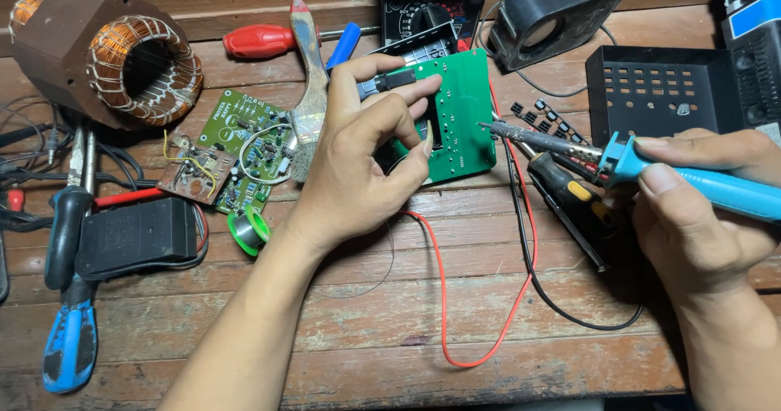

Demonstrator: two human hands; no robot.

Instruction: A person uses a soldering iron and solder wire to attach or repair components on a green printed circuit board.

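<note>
We are noting a circuit board [460,114] standing near the middle of the table [366,330], with the left hand [362,155] lying on its left edge. The soldering iron [634,167] is sitting to its right, in the right hand [700,208]. A second board [244,147] is lying to the left, a solder spool [248,230] before it, a wound coil [122,57] behind. Pliers [69,281] are lying far left.

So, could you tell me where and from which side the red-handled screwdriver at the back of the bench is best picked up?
Probably by its fat red handle, the red-handled screwdriver lying flat with the handle to the left and the shaft running right under the paintbrush. Come from above and the near side: the handle lies bare there, while the brush and blue pen crowd the shaft.
</note>
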